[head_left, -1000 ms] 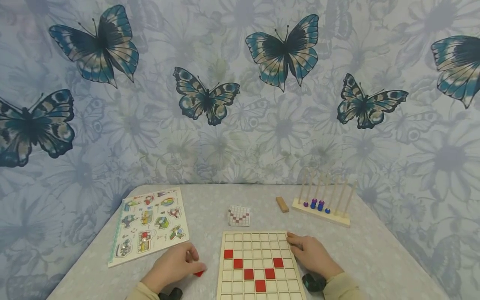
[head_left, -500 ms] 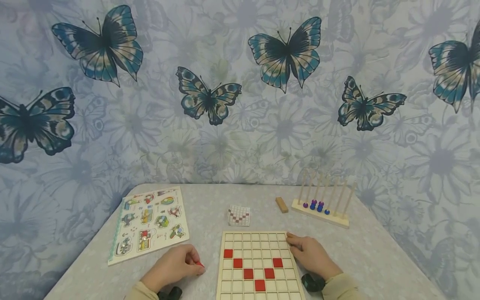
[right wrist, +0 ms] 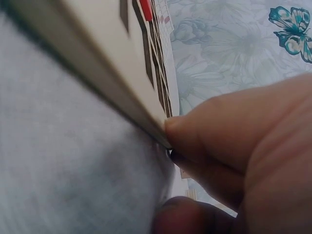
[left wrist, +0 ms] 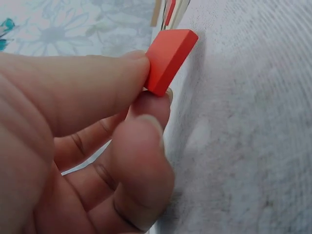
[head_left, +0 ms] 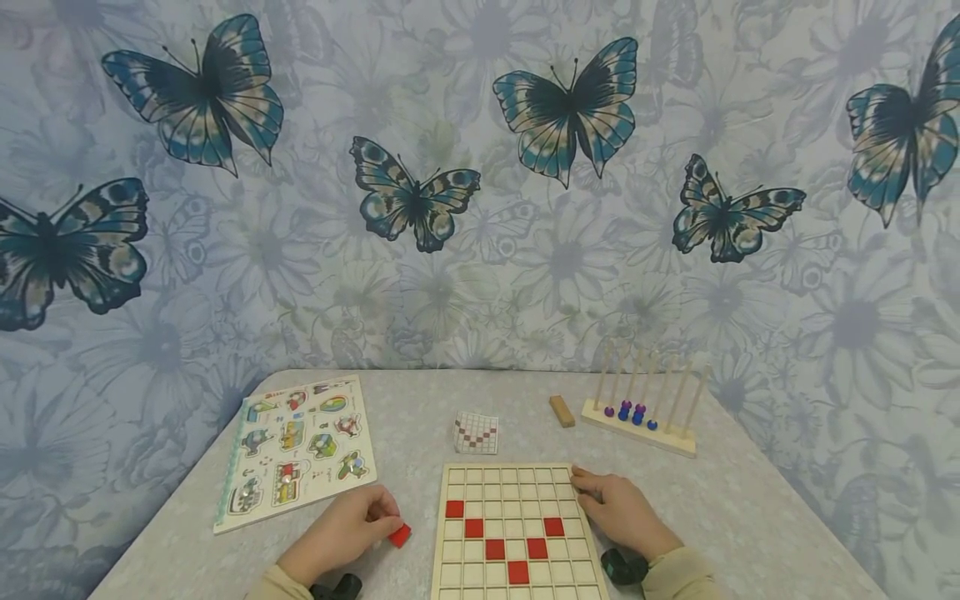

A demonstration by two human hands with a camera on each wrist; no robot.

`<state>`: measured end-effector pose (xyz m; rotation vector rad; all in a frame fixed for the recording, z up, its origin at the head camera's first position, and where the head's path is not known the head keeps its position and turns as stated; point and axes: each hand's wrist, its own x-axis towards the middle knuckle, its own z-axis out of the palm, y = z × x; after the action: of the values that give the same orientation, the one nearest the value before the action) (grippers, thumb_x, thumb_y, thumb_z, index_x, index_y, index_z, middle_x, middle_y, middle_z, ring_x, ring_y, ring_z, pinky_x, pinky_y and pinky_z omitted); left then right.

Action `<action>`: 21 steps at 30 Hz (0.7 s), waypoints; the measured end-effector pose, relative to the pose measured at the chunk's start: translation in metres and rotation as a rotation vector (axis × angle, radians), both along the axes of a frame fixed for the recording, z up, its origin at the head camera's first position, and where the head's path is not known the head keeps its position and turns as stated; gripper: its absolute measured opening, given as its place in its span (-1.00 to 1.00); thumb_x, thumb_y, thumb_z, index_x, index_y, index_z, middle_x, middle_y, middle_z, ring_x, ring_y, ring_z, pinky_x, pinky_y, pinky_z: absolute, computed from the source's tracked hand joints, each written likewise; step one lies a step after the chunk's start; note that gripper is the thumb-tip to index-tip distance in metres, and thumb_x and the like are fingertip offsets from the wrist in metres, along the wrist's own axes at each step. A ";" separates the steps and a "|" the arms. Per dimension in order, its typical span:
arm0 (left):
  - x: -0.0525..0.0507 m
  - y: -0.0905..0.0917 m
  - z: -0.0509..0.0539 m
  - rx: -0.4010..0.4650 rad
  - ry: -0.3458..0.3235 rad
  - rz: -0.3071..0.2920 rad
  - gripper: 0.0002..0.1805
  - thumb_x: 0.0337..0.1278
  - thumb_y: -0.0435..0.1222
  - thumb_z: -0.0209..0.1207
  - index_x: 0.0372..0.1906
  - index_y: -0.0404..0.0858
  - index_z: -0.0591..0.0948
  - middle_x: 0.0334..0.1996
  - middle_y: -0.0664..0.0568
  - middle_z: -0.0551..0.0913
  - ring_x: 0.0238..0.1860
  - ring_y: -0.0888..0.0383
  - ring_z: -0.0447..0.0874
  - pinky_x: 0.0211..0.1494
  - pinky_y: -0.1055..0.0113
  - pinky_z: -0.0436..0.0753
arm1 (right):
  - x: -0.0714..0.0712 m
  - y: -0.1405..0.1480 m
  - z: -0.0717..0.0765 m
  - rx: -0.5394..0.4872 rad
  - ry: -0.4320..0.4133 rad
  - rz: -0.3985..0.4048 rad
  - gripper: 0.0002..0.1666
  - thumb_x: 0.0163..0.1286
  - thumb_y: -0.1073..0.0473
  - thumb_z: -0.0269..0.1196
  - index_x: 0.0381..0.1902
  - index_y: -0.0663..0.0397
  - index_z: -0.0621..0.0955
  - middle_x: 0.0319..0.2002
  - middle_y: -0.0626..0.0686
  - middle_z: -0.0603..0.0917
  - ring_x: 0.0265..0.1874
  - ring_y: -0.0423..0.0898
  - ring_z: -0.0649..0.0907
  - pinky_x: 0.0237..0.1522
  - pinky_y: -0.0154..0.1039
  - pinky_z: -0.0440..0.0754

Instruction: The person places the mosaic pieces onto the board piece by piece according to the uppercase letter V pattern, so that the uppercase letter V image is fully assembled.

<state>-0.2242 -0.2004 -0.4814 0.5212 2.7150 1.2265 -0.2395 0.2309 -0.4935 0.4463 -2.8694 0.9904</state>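
Observation:
Left of the wooden grid board [head_left: 441, 550], my left hand [head_left: 347, 527] pinches a red square tile [left wrist: 170, 58] between thumb and a fingertip. The tile is tilted and sits just over the table. More red tiles lie in the board's cells in a V shape, one of them a red tile [head_left: 518, 572] at its lowest point. My right hand [head_left: 626, 515] grips the board's right edge near the far corner; the thumb [right wrist: 195, 129] shows at the rim in the right wrist view. The board's near edge is cut off below the head view.
A small pattern card [head_left: 476, 432] with a similar V lies behind the board. A picture puzzle [head_left: 307, 454] lies at the left. Toward the back right are a small wooden block [head_left: 562, 412] and a peg rack [head_left: 637, 431] with purple and blue beads.
The red tile has turned in my left fingers: it was mostly covered half a second ago, and more of its face shows now. My right hand stays at the board's edge.

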 end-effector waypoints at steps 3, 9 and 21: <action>0.001 0.001 0.000 0.028 -0.003 0.011 -0.82 0.30 -0.19 0.36 -0.26 -0.18 0.61 -0.42 0.11 0.64 -0.54 0.22 0.51 -0.50 0.35 0.50 | 0.000 0.000 -0.001 0.005 0.001 0.001 -0.58 0.45 0.19 0.32 0.23 0.16 0.68 0.33 0.04 0.62 0.32 0.21 0.58 0.29 0.24 0.49; 0.000 0.002 0.000 0.029 0.004 0.040 -0.83 0.28 -0.21 0.37 -0.27 -0.18 0.60 -0.43 0.11 0.62 -0.54 0.22 0.49 -0.49 0.36 0.49 | -0.001 -0.001 -0.002 0.011 0.002 -0.010 -0.59 0.45 0.21 0.32 0.22 0.18 0.68 0.33 0.04 0.62 0.31 0.20 0.59 0.29 0.23 0.49; -0.002 0.005 -0.001 0.104 -0.019 0.071 -0.79 0.26 -0.17 0.39 -0.25 -0.22 0.64 -0.42 0.09 0.66 -0.49 0.21 0.56 -0.45 0.35 0.56 | 0.000 -0.002 0.000 0.007 -0.003 -0.006 -0.58 0.45 0.22 0.31 0.23 0.19 0.67 0.34 0.06 0.61 0.32 0.20 0.59 0.29 0.22 0.49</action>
<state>-0.2262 -0.1950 -0.4825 0.4256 2.6872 1.3889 -0.2393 0.2289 -0.4934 0.4376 -2.8758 0.9812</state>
